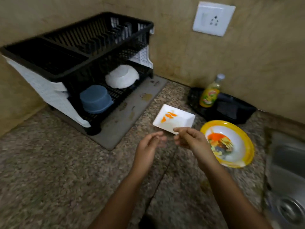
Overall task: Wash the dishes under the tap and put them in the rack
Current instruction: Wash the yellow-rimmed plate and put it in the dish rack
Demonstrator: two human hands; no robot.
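A white square plate (175, 119) with orange smears lies on the speckled counter, right of the black dish rack (79, 52). A round yellow-rimmed plate (231, 146) with food scraps sits beside the steel sink (287, 176). The rack's lower tier holds an upturned blue bowl (95, 99) and an upturned white bowl (122, 76). My left hand (148, 147) hovers over the counter, fingers loosely curled and empty. My right hand (189, 138) hangs just in front of the square plate's near edge, fingers apart, holding nothing. The tap is out of view.
A yellow-green bottle (210, 95) stands in a black tray (231, 109) against the back wall. A grey drip mat (132, 113) lies under the rack. A white wall socket (213, 19) is above. The sink drain (288, 210) shows at bottom right.
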